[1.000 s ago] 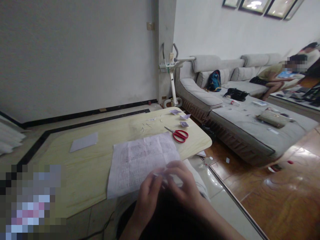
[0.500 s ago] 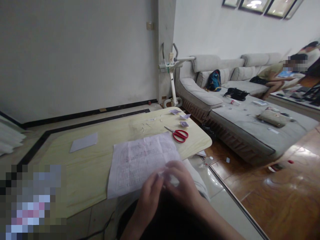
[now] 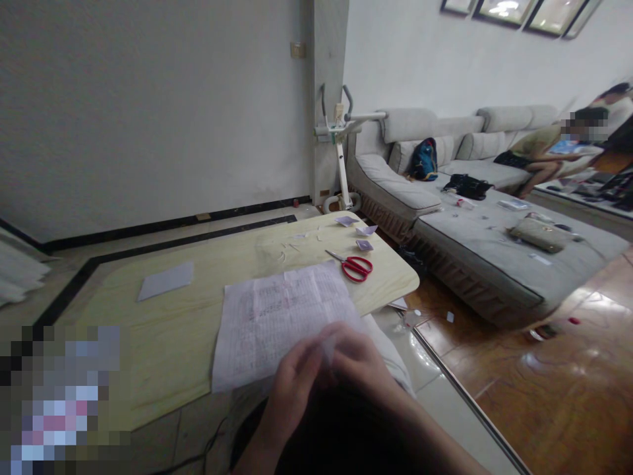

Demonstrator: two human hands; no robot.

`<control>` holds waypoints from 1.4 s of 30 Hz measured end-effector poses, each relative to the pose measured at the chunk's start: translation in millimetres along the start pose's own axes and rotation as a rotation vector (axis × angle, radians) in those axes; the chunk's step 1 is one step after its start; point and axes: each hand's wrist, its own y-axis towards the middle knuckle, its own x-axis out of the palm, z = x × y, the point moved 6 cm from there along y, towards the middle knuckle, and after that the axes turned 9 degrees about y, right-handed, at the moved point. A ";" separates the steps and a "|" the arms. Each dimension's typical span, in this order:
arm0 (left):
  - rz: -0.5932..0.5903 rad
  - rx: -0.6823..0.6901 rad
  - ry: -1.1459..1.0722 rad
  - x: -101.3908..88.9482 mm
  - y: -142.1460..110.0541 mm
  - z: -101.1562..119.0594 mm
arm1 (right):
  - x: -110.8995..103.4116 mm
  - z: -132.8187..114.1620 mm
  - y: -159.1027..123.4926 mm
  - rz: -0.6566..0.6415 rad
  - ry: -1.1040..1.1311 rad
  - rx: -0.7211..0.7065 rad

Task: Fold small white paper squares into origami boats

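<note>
Close together over the table's near edge, my left hand (image 3: 297,373) and my right hand (image 3: 357,353) pinch a small piece of pale paper (image 3: 327,348) between them. Motion blurs the fingertips, and the fingers cover most of the paper. Beneath and beyond my hands lies a large creased printed sheet (image 3: 277,310). Red-handled scissors (image 3: 355,267) rest at its far right corner, blades pointing left. Past them sit three small folded paper pieces, one of them a purplish square (image 3: 364,245). Thin paper offcuts (image 3: 289,247) are scattered to their left.
On the left of the light wooden table (image 3: 168,343) lies a white paper sheet (image 3: 165,282). To the right stands a grey sofa (image 3: 469,237) with a backpack (image 3: 424,159) and bags. A person (image 3: 537,148) sits at its far end. An exercise machine (image 3: 340,152) stands by the wall.
Both hands have drawn closer together around the small paper, and my right fingers have shifted and straightened. The scissors, sheets and folded pieces stay where they were.
</note>
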 end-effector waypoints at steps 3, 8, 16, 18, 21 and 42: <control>0.014 -0.038 -0.043 2.2 -0.9 -4.1 | 2.1 -0.4 -0.8 -0.040 0.049 0.055; 0.034 -0.086 -0.056 3.3 -2.7 -5.8 | 4.6 -0.4 -2.4 -0.060 0.185 0.140; 0.156 -0.052 -0.043 -2.9 -5.9 1.1 | 0.8 8.4 1.8 -0.054 0.228 0.145; 0.191 -0.054 -0.023 -6.5 -6.1 0.6 | -3.3 12.4 3.0 -0.038 0.207 0.117; 0.267 -0.046 -0.015 -12.9 -6.2 0.3 | -7.7 14.8 4.6 -0.004 0.207 0.058; 0.032 -0.107 -0.183 0.4 1.7 -3.2 | 1.6 7.5 1.8 -0.100 0.274 0.131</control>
